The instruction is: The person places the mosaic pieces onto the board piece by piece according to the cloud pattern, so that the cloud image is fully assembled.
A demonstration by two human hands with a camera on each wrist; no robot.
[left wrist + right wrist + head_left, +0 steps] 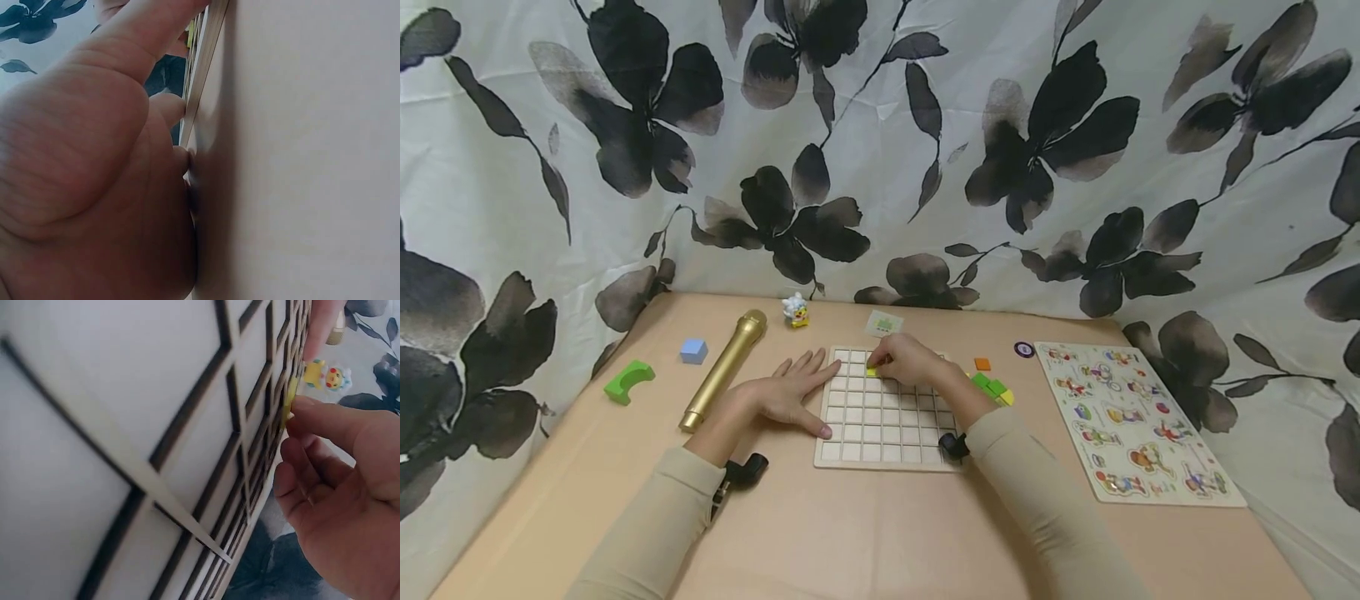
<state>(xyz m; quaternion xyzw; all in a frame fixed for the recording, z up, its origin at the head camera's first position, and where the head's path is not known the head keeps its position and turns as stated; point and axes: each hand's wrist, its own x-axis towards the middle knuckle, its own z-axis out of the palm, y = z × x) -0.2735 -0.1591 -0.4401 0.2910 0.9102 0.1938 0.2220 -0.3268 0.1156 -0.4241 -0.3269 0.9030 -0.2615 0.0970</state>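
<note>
"Head camera shows me a white square board with a raised grid, and a small flat yellow piece at its far left part. How is the grip?"

"I see the right hand pinching that piece between thumb and finger. Even on the right wrist feed, I can't tell whether it sits inside 1 cell or rests on a divider."

"So letting go on a divider could leave it tipped across 2 cells."

"I'd judge so. The left hand lies spread, gripping nothing, its fingertips at the board's left edge. If that light bracing slackens, a hard press could skid the board over the tan tabletop."

"And on the right?"

"I'm wary of the bright green blocky piece just beside the right forearm: a sideways swing could sweep it off."
</note>
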